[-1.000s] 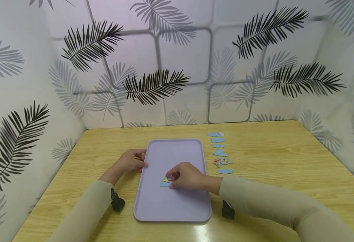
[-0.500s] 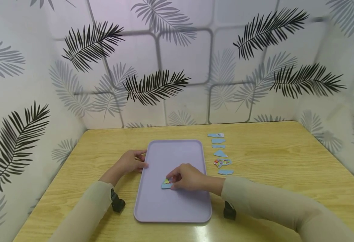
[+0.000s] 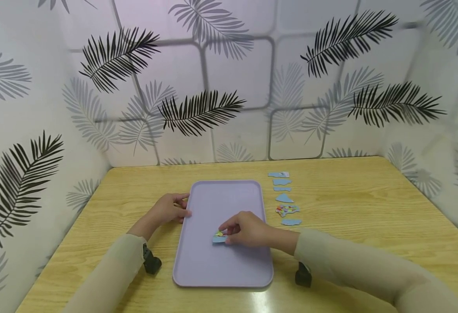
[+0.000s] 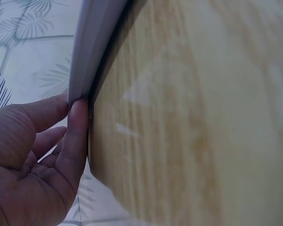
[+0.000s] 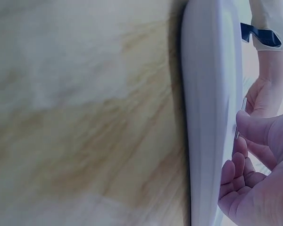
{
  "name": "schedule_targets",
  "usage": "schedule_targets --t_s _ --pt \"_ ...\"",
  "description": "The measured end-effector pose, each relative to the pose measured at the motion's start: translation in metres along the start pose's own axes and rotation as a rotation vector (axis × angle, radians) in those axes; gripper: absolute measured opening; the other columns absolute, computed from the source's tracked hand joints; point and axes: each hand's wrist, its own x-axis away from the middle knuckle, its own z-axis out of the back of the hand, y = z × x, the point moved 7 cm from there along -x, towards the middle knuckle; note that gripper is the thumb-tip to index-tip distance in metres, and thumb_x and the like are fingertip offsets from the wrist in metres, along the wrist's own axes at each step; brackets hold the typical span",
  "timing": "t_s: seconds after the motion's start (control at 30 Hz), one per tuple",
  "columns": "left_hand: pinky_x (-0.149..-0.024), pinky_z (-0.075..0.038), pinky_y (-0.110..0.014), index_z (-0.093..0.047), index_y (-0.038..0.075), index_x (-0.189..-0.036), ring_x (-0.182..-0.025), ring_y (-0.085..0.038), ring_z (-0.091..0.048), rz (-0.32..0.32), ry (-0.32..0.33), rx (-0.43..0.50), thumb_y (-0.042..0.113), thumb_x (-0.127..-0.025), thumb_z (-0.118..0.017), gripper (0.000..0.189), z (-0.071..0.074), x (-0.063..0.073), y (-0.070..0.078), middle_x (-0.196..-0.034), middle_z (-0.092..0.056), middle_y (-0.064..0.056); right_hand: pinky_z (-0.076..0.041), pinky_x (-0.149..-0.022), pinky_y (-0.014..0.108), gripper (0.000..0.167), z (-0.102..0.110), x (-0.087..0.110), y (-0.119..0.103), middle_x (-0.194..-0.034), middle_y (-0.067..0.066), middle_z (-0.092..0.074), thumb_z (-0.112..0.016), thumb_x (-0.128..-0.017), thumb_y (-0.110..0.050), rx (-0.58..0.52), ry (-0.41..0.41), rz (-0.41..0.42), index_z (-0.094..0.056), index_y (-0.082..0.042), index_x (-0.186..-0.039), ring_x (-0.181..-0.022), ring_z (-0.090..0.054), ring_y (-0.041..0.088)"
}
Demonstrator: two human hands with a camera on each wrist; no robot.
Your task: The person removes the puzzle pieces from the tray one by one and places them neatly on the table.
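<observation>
My right hand (image 3: 248,229) is over the middle of a pale purple tray (image 3: 225,269). Between its thumb and fingers it pinches a puzzle piece (image 3: 219,239), light blue along the near edge with yellow-green and red patches above. The fingers cover its right part; in the right wrist view only a thin edge shows by the thumb, tilted off the tray floor. At the tray's left side, my left hand (image 3: 168,208) grips the rim, thumb and a finger set against it in the left wrist view.
Right of the tray, several loose puzzle pieces lie in a column on the wooden table (image 3: 354,208): mostly light blue, with one multicoloured piece (image 3: 287,210) near the lower end. A leaf-patterned wall covering (image 3: 244,130) stands behind the table.
My right hand has shifted slightly to the right, and the pinched puzzle piece has moved with it. The left hand and the tray have stayed in place.
</observation>
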Motion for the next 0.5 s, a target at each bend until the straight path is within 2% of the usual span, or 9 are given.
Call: schedule_targets --t_s 0.5 --pt "-0.066 -0.057 -0.029 -0.043 0.000 -0.145 -0.078 -0.019 -0.057 0.008 0.007 -0.026 -0.001 -0.084 -0.073 0.067 0.000 -0.001 0.000 -0.106 -0.054 -0.015 -0.049 -0.065 0.025 0.028 0.032 0.027 0.009 -0.084 -0.006 -0.062 -0.078 -0.081 -0.007 -0.009 0.079 -0.009 -0.075 -0.010 -0.108 -0.077 -0.056 0.012"
